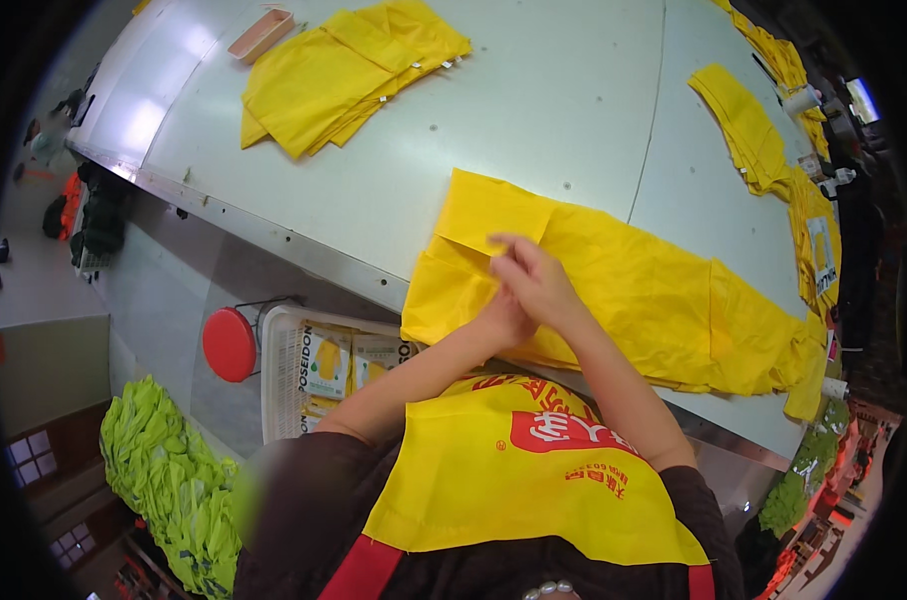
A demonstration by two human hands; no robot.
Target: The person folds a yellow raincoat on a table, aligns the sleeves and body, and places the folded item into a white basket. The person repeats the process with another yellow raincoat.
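A yellow folded garment (624, 280) of smooth, raincoat-like cloth lies along the near edge of the table, its squared folded end to the left. Over that end my two hands meet. My right hand (540, 282) crosses in front of my left, its fingers bent and drawn close together; anything between them is too small to make out. My left hand (511, 316) is partly covered by the right, and its fingers are hidden. Whether either hand touches the cloth beneath, I cannot tell.
A stack of folded yellow garments (344, 75) lies farther left beside a pink tray (262, 36). More yellow pieces (739, 125) line the right side. Below the table edge stand a white basket (279, 375) of packaged goods, a red stool (230, 344) and a lime-green pile (169, 480).
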